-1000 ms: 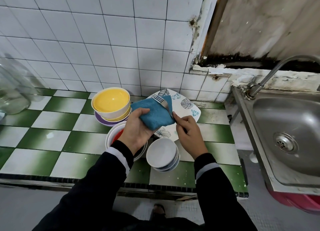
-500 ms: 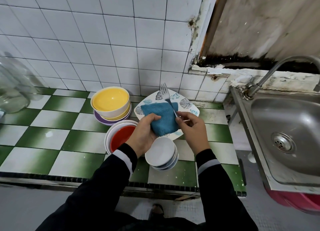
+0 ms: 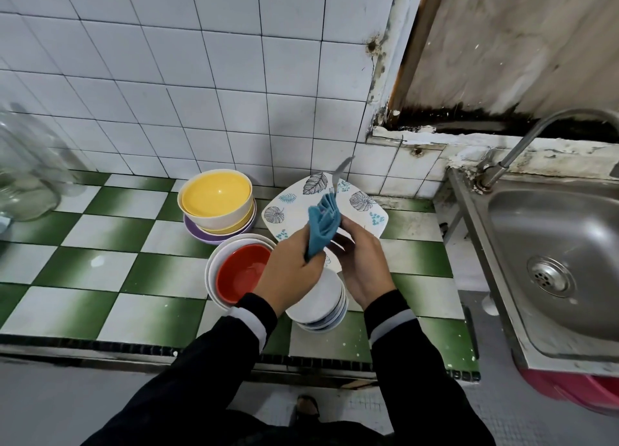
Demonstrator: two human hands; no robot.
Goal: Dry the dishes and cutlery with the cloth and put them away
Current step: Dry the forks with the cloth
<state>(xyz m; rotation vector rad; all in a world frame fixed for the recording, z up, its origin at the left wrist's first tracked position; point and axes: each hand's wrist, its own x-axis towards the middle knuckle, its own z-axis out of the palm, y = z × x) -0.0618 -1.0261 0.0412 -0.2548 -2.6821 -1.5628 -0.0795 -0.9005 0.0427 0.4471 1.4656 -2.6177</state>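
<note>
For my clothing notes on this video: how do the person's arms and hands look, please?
Both arms are in long black sleeves, the left sleeve and the right sleeve. Each has one pale grey band near the wrist. The left hand and right hand are bare, without gloves.

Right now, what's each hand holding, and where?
Left hand grips the blue cloth by its lower end, bunched round the fork just below the tines. Right hand seems to pinch the fork's handle; blur hides the contact.
</note>
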